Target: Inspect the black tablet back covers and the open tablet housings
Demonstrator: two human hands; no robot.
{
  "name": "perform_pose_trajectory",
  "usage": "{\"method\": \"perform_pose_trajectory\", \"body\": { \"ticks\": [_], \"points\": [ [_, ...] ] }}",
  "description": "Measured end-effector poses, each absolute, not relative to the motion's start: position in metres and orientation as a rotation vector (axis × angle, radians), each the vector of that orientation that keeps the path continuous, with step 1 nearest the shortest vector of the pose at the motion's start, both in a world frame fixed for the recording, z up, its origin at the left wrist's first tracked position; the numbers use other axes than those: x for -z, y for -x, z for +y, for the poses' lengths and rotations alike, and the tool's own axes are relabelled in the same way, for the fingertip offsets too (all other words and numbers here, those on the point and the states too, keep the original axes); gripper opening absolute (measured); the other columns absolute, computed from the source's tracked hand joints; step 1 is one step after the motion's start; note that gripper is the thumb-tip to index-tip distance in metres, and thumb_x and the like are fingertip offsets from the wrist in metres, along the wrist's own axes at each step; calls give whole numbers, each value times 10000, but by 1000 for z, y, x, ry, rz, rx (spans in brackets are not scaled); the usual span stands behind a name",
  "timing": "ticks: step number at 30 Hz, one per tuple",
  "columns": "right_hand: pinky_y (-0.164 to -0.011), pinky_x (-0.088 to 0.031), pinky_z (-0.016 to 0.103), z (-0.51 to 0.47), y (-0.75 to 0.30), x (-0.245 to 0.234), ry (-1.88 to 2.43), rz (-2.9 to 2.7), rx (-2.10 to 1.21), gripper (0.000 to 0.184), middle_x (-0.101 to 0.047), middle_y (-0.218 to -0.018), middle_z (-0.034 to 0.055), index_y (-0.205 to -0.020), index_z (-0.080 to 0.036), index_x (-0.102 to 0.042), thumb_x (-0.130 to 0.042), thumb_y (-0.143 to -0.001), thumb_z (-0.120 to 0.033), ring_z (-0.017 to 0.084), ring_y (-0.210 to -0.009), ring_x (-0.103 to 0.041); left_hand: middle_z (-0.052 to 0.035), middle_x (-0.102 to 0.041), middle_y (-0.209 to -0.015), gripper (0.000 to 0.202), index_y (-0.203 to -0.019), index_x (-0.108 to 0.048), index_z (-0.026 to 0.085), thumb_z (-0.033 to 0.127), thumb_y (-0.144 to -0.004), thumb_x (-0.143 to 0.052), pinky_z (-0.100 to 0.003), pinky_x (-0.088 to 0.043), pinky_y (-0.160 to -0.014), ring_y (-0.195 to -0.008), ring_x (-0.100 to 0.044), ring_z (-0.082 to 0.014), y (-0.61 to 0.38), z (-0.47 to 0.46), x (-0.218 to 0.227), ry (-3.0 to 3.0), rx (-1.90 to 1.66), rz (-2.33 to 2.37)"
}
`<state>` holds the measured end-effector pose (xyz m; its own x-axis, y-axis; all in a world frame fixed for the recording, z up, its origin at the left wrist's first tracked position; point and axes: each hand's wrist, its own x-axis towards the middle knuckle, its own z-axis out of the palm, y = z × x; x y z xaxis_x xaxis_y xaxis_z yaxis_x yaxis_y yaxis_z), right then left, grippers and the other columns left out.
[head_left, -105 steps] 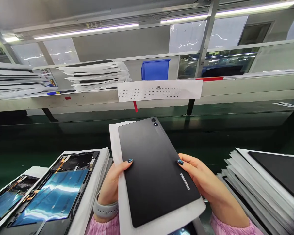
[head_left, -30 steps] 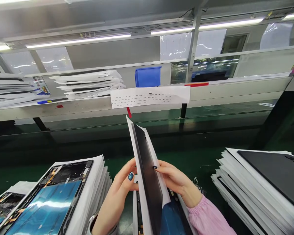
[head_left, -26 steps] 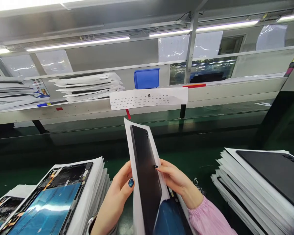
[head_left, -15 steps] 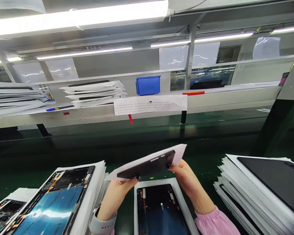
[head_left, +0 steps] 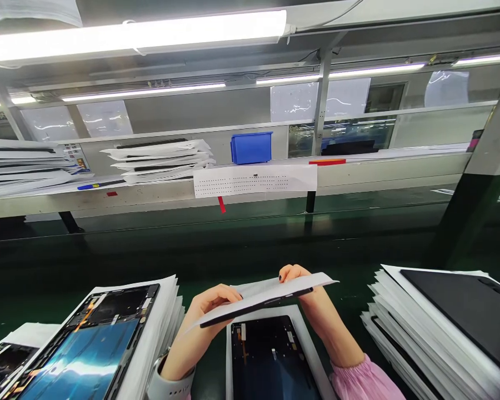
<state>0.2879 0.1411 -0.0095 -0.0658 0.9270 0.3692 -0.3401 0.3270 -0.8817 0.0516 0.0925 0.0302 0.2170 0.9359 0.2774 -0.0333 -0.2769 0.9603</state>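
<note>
My left hand [head_left: 204, 325] and right hand [head_left: 308, 300] both grip a dark tablet [head_left: 254, 308], which lies on a white paper sheet [head_left: 266, 294] folded around it. I hold it low and almost flat, so I see mostly its long edge, and the exact fold of the paper is hard to make out. My right fingertips [head_left: 289, 273] curl over the far side of the paper. The tablet hangs just above an opened tablet [head_left: 270, 355] lying on a white tray [head_left: 306, 344], without touching it. A stack of opened tablets [head_left: 108, 333] sits to my left, and a stack of black-backed tablets [head_left: 454, 311] sits to my right, both on a green bench [head_left: 200, 266].
</note>
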Motion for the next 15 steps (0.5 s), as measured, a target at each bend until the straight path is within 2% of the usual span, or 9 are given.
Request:
{"method": "perform_pose_trajectory", "body": {
  "ticks": [5, 7, 10, 13, 15],
  "points": [
    [-669, -401, 285, 137, -288, 3, 693, -1189, -1236, 98, -624, -790, 10, -714, -203, -688, -754, -646, -226, 190, -718, -514, -46, -692, -800, 131, -737, -739, 201, 302, -747, -821, -259, -457, -700, -772, -588, -207, -54, 87, -30, -1523, -1253, 990],
    [-682, -435, 293, 131, -288, -1, 726, -1197, -1301, 168, -659, -762, 11, -778, -200, -724, -695, -614, -174, 207, -732, -562, -35, -723, -826, 154, -781, -759, 225, 331, -715, -849, -278, -494, -782, -854, -634, -241, -55, 81, -25, -1418, -1310, 1069],
    [-674, -473, 300, 115, -290, -12, 787, -1256, -1399, 209, -690, -752, 20, -786, -184, -750, -654, -608, -131, 223, -735, -611, -46, -766, -992, 334, -919, -765, 226, 446, -687, -863, -302, -520, -917, -1067, -655, -296, -54, 70, -20, -1164, -1426, 1152],
    [-689, -505, 300, 94, -296, -25, 794, -1348, -1479, 112, -696, -787, 18, -775, -204, -762, -764, -663, -204, 222, -763, -631, -55, -769, -1069, 506, -1040, -727, 204, 476, -643, -883, -314, -576, -864, -1108, -666, -334, -50, 59, -27, -877, -1424, 1174],
    [-692, -516, 301, 80, -299, -32, 757, -1407, -1511, 173, -695, -787, 22, -775, -218, -772, -846, -656, -320, 219, -762, -631, -45, -772, -1088, 664, -1156, -680, 222, 423, -572, -923, -349, -599, -859, -1135, -661, -368, -45, 53, -37, -671, -1350, 1095]
  ]
}}
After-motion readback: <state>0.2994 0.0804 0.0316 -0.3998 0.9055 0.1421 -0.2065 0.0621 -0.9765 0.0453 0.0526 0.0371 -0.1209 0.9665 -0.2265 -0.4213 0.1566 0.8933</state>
